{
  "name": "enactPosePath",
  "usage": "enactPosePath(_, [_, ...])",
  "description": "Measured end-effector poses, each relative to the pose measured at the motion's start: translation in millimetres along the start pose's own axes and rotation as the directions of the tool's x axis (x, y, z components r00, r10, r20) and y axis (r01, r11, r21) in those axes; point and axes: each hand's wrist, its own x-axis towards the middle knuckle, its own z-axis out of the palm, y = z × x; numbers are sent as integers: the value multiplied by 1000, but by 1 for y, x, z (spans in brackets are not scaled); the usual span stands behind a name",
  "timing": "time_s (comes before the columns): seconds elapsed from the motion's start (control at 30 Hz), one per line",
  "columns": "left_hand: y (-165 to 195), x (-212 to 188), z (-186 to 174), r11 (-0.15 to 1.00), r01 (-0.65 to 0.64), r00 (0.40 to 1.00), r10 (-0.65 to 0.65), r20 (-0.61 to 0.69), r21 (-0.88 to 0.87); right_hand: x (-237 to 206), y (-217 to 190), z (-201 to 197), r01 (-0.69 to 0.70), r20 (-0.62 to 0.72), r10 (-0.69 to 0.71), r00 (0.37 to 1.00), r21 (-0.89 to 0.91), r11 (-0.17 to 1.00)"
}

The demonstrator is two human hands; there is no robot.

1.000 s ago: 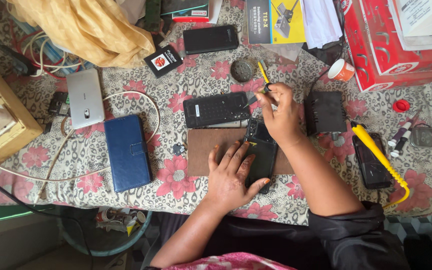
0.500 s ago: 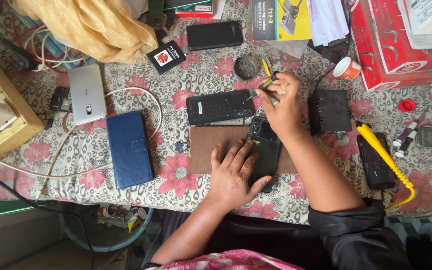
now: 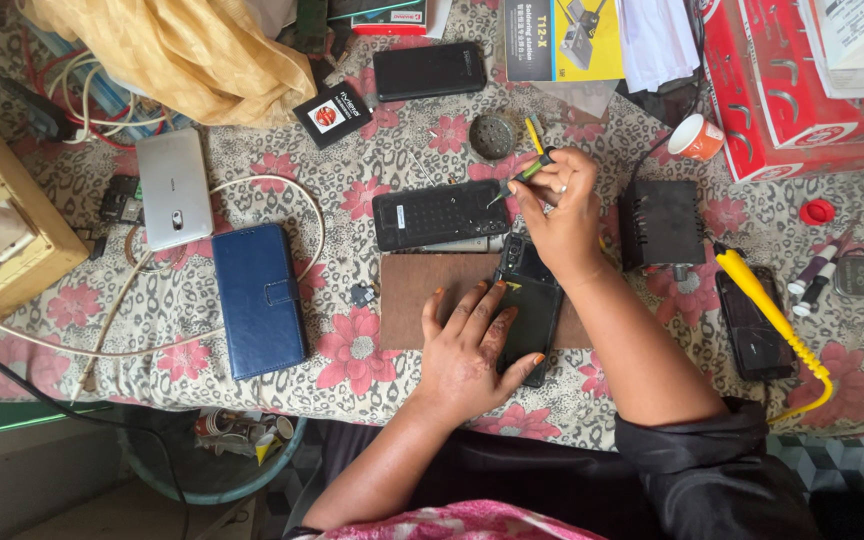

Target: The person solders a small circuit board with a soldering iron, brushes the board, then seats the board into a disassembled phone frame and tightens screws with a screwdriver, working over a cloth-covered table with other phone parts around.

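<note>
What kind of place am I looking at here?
Likely a phone repair bench: an opened black phone under the left hand, a small screwdriver in the right hand, spare phones like the silver phone.

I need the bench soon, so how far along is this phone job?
Looks done: a black back panel lies apart on the cloth, so a phone seems opened. In hand: the left hand presses the black phone onto the brown mat, while the right hand holds a small tool just above it. Left: the phone is not closed up; I can't tell how much inside work remains.
</note>
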Motion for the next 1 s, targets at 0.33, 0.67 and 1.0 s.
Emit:
enactPosePath(0.33, [0, 0, 0, 1000, -4, 1000, 4, -5, -2, -1, -1, 0, -10, -4, 10, 1000, 54, 998])
enactPosePath(0.67, [4, 3, -14, 999, 5, 997, -2, 79, -37, -12, -5, -18, -32, -67, 48, 997, 221, 975])
enactPosePath(1.0, [2, -6, -19, 999, 17, 982, -9, 191, -37, -51, -22, -51, -64, -113, 113, 987, 364, 929])
